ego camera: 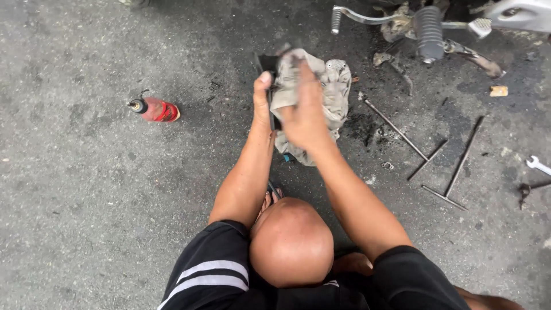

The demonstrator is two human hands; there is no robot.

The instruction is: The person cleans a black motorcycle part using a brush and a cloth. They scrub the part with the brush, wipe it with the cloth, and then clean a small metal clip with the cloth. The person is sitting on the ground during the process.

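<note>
On the floor, upper middle: work in hand, catalogued as seen.
Left hand (263, 97): closed around the edge of a dark flat part (268, 64), thumb up; part held upright, clear of the floor.
Right hand (304, 109): fingers pressed flat onto a grey rag (333, 86), which is pushed against the dark flat part.
Rag: bunched, draped over the part's right side, its lower end hanging toward the floor.
Progress: wiping is judged under way; the part's visible left edge appears dark and largely bare, the remainder is hidden by the rag, so cleanliness cannot be told.
Red bottle (158, 109): laid on its side, well apart toward the floor's left edge.
Long metal rods (402, 135): laid loose on the stained floor (86, 218), toward the right edge.
Wrench (538, 165): at the right edge.
Motorcycle footpeg (427, 31): at the top edge, right of the rag.
</note>
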